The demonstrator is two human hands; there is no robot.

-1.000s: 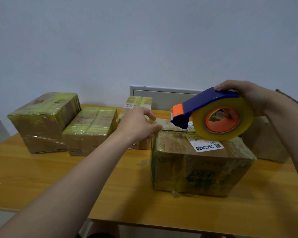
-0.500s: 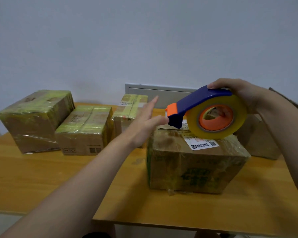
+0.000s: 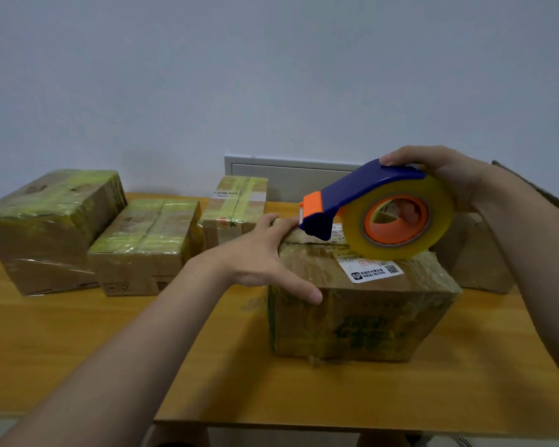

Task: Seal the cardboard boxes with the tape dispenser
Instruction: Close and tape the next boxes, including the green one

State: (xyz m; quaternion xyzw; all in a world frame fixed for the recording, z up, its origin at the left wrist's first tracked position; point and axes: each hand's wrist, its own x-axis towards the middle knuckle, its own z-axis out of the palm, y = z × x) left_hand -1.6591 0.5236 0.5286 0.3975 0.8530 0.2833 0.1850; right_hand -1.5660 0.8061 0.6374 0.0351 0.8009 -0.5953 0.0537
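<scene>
Taped boxes left; plain box behind right forearm

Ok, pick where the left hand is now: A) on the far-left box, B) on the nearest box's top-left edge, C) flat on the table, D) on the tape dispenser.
B: the left hand rests on the nearest box at its top-left edge, while the right hand grips the tape dispenser.

You see a tape dispenser of smooth blue and orange plastic | tape roll: glossy, yellowish-clear | cardboard box: matt brown under wrinkled, shiny tape | label: white paper | table: smooth wood with a soft sheen
</scene>
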